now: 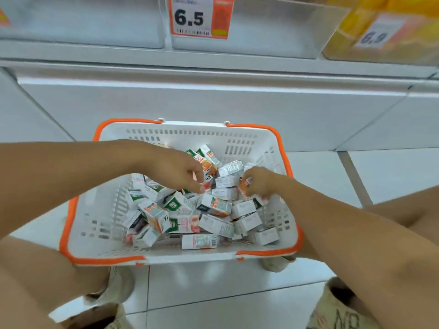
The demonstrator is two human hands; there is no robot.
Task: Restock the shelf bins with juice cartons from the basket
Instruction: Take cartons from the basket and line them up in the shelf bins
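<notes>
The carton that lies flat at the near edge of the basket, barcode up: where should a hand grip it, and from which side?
Probably across its two long sides, coming from above. The carton lies flat, alone on the basket floor, label face up, long axis left to right. The near wall stands close, so a straight-down pinch with thumb and fingers seems easiest. Both hands are busy farther back.

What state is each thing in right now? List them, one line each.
Basket: on the floor, holding a loose heap of cartons, handles folded down.
Juice cartons: jumbled, lying at all angles.
Left hand: over the heap, fingers curled, grip unclear.
Right hand: fingers curled round an orange carton.
Middle shelf bin: looks empty, tagged 6.5.
Right shelf bin: holds yellow packs, tagged 6.9.
</notes>
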